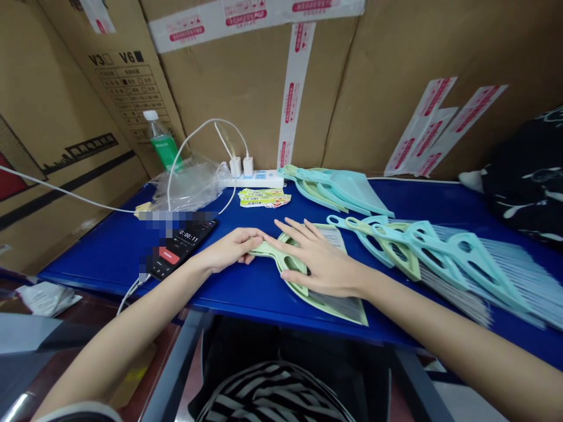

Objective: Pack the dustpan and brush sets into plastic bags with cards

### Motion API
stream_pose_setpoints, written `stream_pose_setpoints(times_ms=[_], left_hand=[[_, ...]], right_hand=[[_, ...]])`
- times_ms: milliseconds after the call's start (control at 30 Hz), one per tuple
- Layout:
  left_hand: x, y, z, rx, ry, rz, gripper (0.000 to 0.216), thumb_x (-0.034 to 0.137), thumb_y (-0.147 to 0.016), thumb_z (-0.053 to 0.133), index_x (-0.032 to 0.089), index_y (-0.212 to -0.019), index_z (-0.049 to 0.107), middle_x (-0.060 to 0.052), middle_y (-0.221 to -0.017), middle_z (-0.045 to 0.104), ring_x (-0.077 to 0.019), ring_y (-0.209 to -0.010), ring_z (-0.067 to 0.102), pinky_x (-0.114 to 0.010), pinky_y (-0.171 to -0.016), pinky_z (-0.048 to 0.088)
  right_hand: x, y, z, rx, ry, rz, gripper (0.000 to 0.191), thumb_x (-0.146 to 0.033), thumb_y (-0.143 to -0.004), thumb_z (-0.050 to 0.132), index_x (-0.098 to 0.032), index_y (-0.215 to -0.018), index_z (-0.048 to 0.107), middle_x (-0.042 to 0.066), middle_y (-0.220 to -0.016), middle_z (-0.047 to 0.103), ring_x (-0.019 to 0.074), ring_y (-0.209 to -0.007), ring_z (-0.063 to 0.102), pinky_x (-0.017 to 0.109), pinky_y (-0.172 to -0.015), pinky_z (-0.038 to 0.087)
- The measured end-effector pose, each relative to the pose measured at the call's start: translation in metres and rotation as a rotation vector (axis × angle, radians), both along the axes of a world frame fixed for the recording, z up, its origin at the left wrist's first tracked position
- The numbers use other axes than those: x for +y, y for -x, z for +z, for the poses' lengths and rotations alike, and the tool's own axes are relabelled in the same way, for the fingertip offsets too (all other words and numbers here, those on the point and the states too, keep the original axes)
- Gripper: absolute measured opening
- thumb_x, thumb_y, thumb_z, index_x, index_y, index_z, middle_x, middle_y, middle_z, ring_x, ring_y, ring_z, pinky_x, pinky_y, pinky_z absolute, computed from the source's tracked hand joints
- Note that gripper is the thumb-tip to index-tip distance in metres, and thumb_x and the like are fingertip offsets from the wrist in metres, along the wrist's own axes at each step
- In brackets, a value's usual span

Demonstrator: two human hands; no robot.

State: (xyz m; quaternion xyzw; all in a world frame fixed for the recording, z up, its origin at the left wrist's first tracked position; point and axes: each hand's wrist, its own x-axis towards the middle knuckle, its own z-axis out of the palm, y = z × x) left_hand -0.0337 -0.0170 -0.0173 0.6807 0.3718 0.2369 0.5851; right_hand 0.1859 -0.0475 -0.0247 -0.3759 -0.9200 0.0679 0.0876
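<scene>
Left hand [231, 249] pinches the brush [269, 251] handle, right hand [314, 258] spread flat on it, at the bench's [109, 252] near edge, phone [178, 249] at ten o'clock.

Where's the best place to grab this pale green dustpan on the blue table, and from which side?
I'd grip the pale green dustpan by its slim handle, coming from the left, where the left hand pinches its tip. The handle points left and is narrow; the wide pan lies flat under the open right hand.
</scene>
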Motion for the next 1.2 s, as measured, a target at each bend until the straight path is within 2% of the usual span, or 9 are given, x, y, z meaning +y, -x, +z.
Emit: stream_pose_setpoints(times_ms=[300, 533, 633, 700, 800, 900, 967, 1033, 1200], left_hand=[[0.0, 0.0, 0.003, 0.032, -0.006, 0.006, 0.033, 0.043, -0.081, 0.058, 0.013, -0.094, 0.061, 0.007, -0.059, 0.046, -0.0059, -0.049, 0.041, -0.018, -0.043, 0.028], [0.0, 0.0, 0.001, 0.074, -0.081, -0.001, 0.03, 0.04, -0.081, 0.059, 0.014, -0.094, 0.062, 0.006, -0.06, 0.046, -0.0058, -0.048, 0.04, -0.019, -0.044, 0.028], [-0.001, 0.0, 0.002, 0.099, -0.112, -0.012, 0.026, 0.039, -0.083, 0.055, 0.015, -0.092, 0.059, 0.007, -0.061, 0.044, -0.006, -0.049, 0.039, -0.018, -0.044, 0.03], [-0.002, 0.001, 0.003, 0.118, -0.12, -0.033, 0.024, 0.037, -0.085, 0.051, 0.016, -0.093, 0.058, 0.007, -0.063, 0.042, -0.006, -0.049, 0.037, -0.018, -0.044, 0.03], [-0.002, 0.004, 0.005, 0.157, -0.142, -0.056, 0.022, 0.032, -0.088, 0.044, 0.017, -0.097, 0.057, 0.006, -0.066, 0.039, -0.0064, -0.049, 0.034, -0.018, -0.045, 0.031], [-0.003, 0.007, 0.008, 0.244, -0.215, -0.044, 0.023, 0.028, -0.09, 0.039, 0.018, -0.099, 0.058, 0.006, -0.067, 0.039, -0.0076, -0.052, 0.034, -0.018, -0.047, 0.032], [-0.004, 0.009, 0.01, 0.303, -0.28, -0.023, 0.025, 0.027, -0.09, 0.037, 0.018, -0.1, 0.059, 0.005, -0.066, 0.04, -0.0086, -0.053, 0.035, -0.019, -0.048, 0.033], [-0.005, 0.01, 0.012, 0.343, -0.343, -0.002, 0.027, 0.026, -0.091, 0.035, 0.018, -0.099, 0.06, 0.005, -0.065, 0.042, -0.0095, -0.054, 0.036, -0.02, -0.05, 0.034], [-0.006, 0.012, 0.013, 0.422, -0.526, 0.03, 0.032, 0.021, -0.092, 0.03, 0.019, -0.095, 0.062, 0.0, -0.08, 0.06, -0.0128, -0.069, 0.051, -0.024, -0.066, 0.042]], right_hand=[[-0.001, 0.0, 0.0, 0.035, 0.028, 0.027, 0.068, -0.059, -0.095, 0.033, -0.025, -0.152, 0.023, 0.017, -0.159, 0.01, 0.0344, -0.145, 0.005, 0.065, -0.111, 0.012], [-0.005, 0.001, -0.003, 0.041, 0.035, 0.041, 0.067, -0.059, -0.095, 0.033, -0.026, -0.152, 0.023, 0.016, -0.159, 0.01, 0.0348, -0.145, 0.003, 0.066, -0.111, 0.012], [-0.003, 0.0, -0.001, 0.045, -0.012, 0.035, 0.066, -0.057, -0.096, 0.032, -0.025, -0.152, 0.023, 0.015, -0.159, 0.017, 0.0322, -0.145, 0.01, 0.062, -0.112, 0.018], [0.002, -0.005, 0.0, 0.058, -0.085, -0.031, 0.062, -0.052, -0.098, 0.03, -0.021, -0.151, 0.027, 0.014, -0.156, 0.027, 0.0301, -0.144, 0.019, 0.058, -0.111, 0.026], [0.014, -0.02, 0.003, 0.042, -0.257, -0.207, 0.05, -0.034, -0.099, 0.029, -0.016, -0.143, 0.044, 0.013, -0.144, 0.049, 0.0282, -0.137, 0.039, 0.051, -0.107, 0.037], [0.026, -0.039, 0.004, -0.115, -0.347, -0.313, 0.043, -0.014, -0.091, 0.034, -0.011, -0.121, 0.065, 0.017, -0.117, 0.069, 0.0285, -0.112, 0.061, 0.044, -0.094, 0.046], [0.03, -0.05, 0.006, -0.205, -0.358, -0.343, 0.039, -0.012, -0.086, 0.039, -0.014, -0.11, 0.069, 0.015, -0.106, 0.072, 0.0277, -0.098, 0.065, 0.04, -0.083, 0.05], [0.031, -0.057, 0.009, -0.264, -0.337, -0.363, 0.04, -0.008, -0.083, 0.04, -0.017, -0.107, 0.07, 0.013, -0.103, 0.072, 0.0258, -0.092, 0.066, 0.036, -0.076, 0.049], [0.029, -0.058, 0.017, -0.324, -0.218, -0.441, 0.054, 0.001, -0.074, 0.039, -0.023, -0.115, 0.065, 0.008, -0.101, 0.072, 0.0213, -0.087, 0.066, 0.028, -0.064, 0.044]])
